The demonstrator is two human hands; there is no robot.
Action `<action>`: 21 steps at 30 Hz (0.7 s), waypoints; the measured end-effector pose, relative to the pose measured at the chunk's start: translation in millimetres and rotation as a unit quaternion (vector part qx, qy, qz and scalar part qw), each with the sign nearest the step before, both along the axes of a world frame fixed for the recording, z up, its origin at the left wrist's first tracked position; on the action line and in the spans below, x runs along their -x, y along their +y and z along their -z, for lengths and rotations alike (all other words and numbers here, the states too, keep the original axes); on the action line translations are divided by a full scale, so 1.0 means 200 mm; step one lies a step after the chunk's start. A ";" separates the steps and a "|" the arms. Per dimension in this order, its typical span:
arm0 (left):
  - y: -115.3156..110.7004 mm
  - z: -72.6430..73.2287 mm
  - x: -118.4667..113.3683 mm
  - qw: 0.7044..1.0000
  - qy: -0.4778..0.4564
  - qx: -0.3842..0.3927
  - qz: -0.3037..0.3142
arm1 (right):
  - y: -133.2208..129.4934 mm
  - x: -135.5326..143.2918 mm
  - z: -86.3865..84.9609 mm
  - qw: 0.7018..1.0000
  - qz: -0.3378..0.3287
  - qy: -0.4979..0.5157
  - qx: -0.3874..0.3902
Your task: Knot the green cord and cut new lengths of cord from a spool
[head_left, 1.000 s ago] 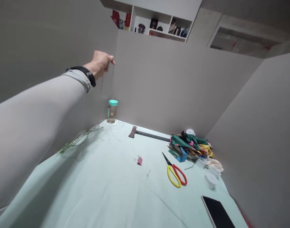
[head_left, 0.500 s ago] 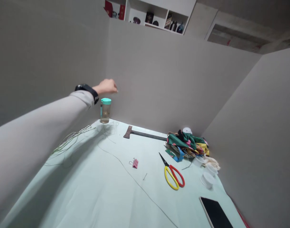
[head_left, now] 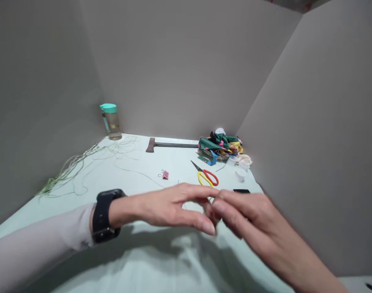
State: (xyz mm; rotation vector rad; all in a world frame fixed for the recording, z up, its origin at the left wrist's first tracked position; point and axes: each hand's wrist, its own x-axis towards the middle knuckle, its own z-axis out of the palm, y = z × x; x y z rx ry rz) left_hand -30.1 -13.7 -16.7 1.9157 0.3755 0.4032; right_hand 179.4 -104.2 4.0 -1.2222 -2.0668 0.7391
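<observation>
My left hand (head_left: 170, 205), with a dark watch (head_left: 105, 215) on its wrist, is held over the front of the table. Its index finger is stretched out and its thumb is apart; the other fingers bend toward my right hand (head_left: 255, 213). My right fingers are pressed together against the left fingertips. Whatever they pinch, if anything, is hidden. Just beyond the hands lie yellow-and-red-handled scissors (head_left: 210, 177) and a pink binder clip (head_left: 165, 175). A thin thread (head_left: 140, 173) runs over the pale cloth toward my left hand.
A bottle (head_left: 113, 125) with a turquoise lid stands in the back left corner, near tangled greenish cords (head_left: 72, 162). An axe (head_left: 151, 145) lies along the back wall. Right of it are a heap of colourful fabric (head_left: 208, 143), small white cups (head_left: 240, 175) and a partly covered phone (head_left: 241, 191).
My left hand has come down from its raised place above the bottle to the front centre. My right hand has entered and touches it. The view has tilted downward.
</observation>
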 end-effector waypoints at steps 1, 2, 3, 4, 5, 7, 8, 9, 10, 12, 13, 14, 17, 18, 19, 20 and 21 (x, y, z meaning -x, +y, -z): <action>-0.05 0.02 -0.01 0.999 -0.003 0.032 0.001 | 0.03 -0.01 -0.02 0.999 0.013 0.037 -0.013; -0.08 0.04 0.00 0.998 -0.006 0.058 -0.005 | 0.05 -0.04 -0.03 0.996 0.042 0.081 -0.015; -0.08 0.06 0.02 0.997 -0.011 0.077 -0.025 | 0.06 -0.07 -0.04 0.987 0.081 0.137 -0.005; -0.06 0.07 0.07 0.994 -0.021 0.090 -0.054 | 0.08 -0.11 -0.03 0.972 0.122 0.200 0.008; -0.02 0.09 0.12 0.991 -0.028 0.097 -0.085 | 0.09 -0.16 -0.02 0.953 0.149 0.262 0.028; 0.07 0.11 0.24 0.983 -0.039 0.098 -0.148 | 0.14 -0.26 0.02 0.920 0.181 0.342 0.057; 0.12 0.12 0.30 0.980 -0.037 0.093 -0.174 | 0.17 -0.31 0.05 0.913 0.190 0.355 0.065; 0.17 0.14 0.35 0.975 -0.033 0.088 -0.201 | 0.21 -0.36 0.08 0.908 0.201 0.361 0.072; 0.22 0.16 0.41 0.970 -0.030 0.082 -0.227 | 0.25 -0.41 0.11 0.903 0.212 0.366 0.081; 0.30 0.21 0.50 0.959 -0.009 0.068 -0.276 | 0.34 -0.50 0.18 0.895 0.233 0.367 0.097; 0.34 0.25 0.54 0.952 0.005 0.060 -0.301 | 0.38 -0.54 0.22 0.893 0.242 0.364 0.105; 0.37 0.28 0.58 0.944 0.021 0.051 -0.326 | 0.41 -0.57 0.26 0.893 0.251 0.358 0.111; 0.45 0.38 0.66 0.919 0.087 0.019 -0.385 | 0.51 -0.63 0.36 0.899 0.272 0.323 0.122; 0.46 0.41 0.67 0.911 0.112 0.005 -0.397 | 0.54 -0.63 0.40 0.903 0.277 0.306 0.123; 0.47 0.43 0.68 0.904 0.137 -0.011 -0.404 | 0.56 -0.63 0.43 0.908 0.280 0.286 0.124; 0.48 0.45 0.69 0.899 0.163 -0.029 -0.407 | 0.57 -0.62 0.46 0.914 0.283 0.264 0.123; 0.48 0.46 0.68 0.894 0.187 -0.047 -0.405 | 0.58 -0.61 0.49 0.920 0.284 0.241 0.122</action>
